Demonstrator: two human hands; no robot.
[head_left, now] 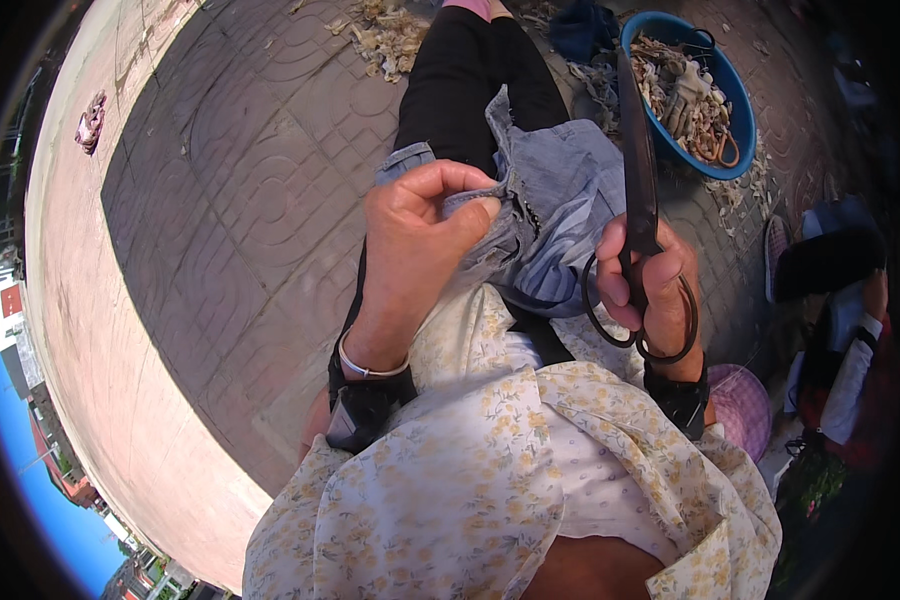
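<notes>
Across my lap lies a blue-grey denim garment (580, 175) with a frayed, cut edge. My left hand (420, 220) pinches a folded strip of it between thumb and fingers, close to what looks like a dark zipper. In my right hand (665, 285) is a large pair of dark scissors (640, 165), pointing away from me, with fingers around the ring handles. The blades look closed together and stand apart from the denim, to its right.
A blue basin (740, 125) at the far right holds pale scraps and another orange-handled tool. Fabric scraps (385, 40) lie on the paving at the far side. Another person (840, 330) sits to the right, near a pink checked round thing (738, 410).
</notes>
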